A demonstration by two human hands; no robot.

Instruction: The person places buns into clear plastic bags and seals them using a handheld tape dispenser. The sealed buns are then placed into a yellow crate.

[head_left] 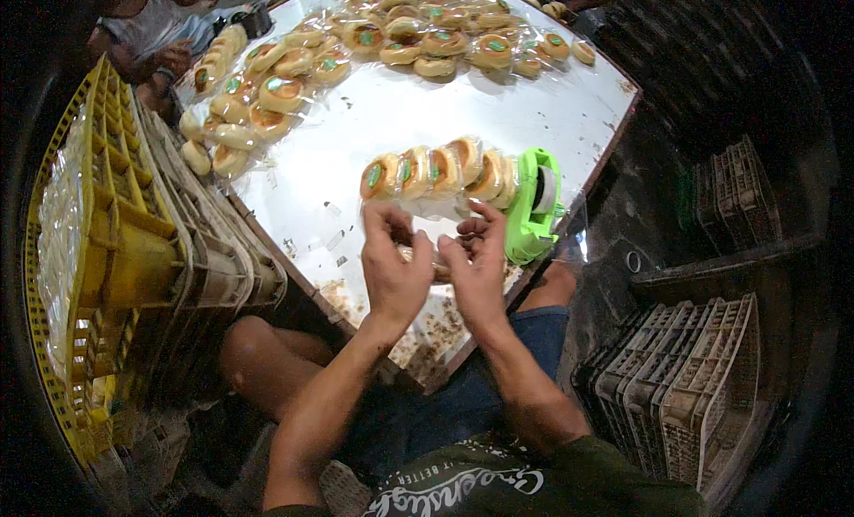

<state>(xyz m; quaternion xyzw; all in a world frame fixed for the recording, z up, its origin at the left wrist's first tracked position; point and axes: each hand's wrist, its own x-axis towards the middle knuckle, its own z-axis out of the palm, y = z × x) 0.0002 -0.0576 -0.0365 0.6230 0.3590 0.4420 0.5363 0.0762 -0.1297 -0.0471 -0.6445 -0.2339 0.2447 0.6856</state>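
Close to the table's near corner, my left hand (398, 266) and my right hand (479, 266) face each other with fingers curled in. Between them is a bun in clear plastic (438, 266), mostly hidden by my thumbs; both hands pinch its wrapping. Just beyond my fingertips stands a row of bagged buns (436, 169), golden with brown tops and green labels, leaning on one another. A bright green tape dispenser (534, 210) with a roll of tape stands at the right end of the row, beside my right hand.
Piles of bagged buns (442, 42) cover the far side and left of the white table (347, 130), whose near corner is stained. Stacked yellow and brown crates (133, 215) stand at left, more crates (672, 384) at right. Another person (147, 28) is at the far left.
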